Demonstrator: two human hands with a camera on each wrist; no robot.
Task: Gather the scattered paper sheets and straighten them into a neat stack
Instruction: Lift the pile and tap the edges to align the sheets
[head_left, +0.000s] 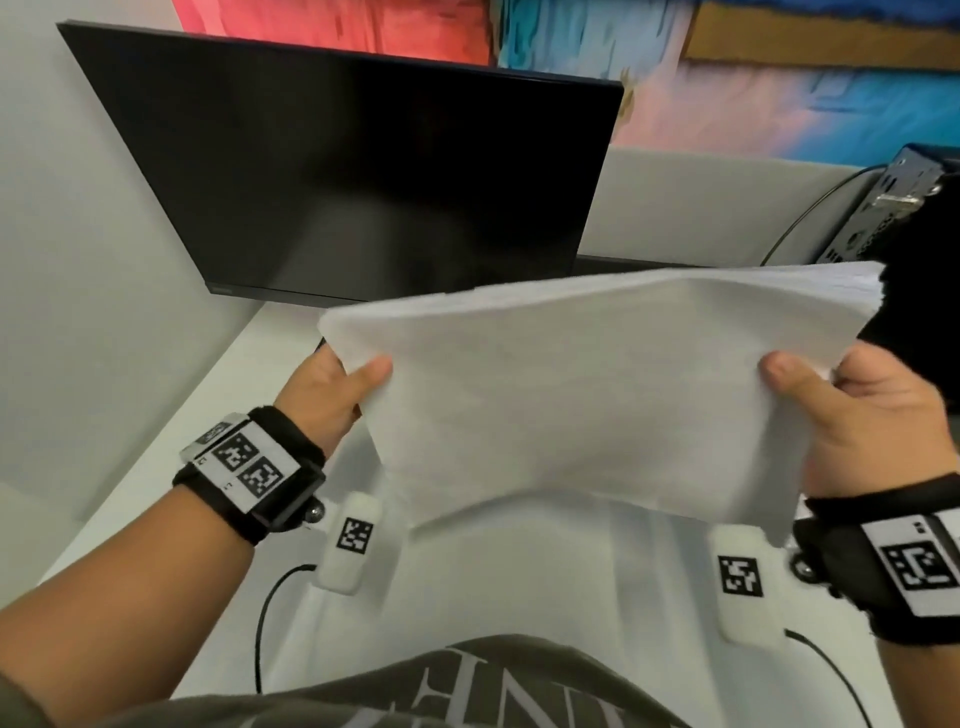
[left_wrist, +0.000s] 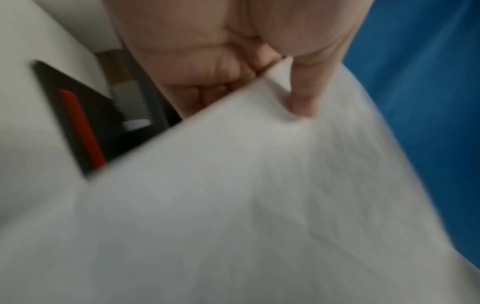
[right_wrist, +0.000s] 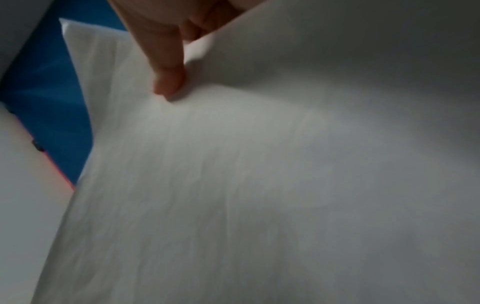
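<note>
Paper sheets (head_left: 587, 395) look gathered already, held up as one bundle above the desk (head_left: 545, 587) w/ left hand (head_left: 332, 389) & right hand (head_left: 878, 415) each pinching a side, thumbs on top. Far-right edges fanned, so squaring-up prob. left, then setting down.

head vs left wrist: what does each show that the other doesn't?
Head only: the right hand gripping the paper stack's right edge, the dark monitor, and the white desk below the lifted sheets.

Left wrist only: a close look at the fingers curled under the paper, plus a red strip on a black object.

Both: the left hand pinching the stack, thumb on top.
</note>
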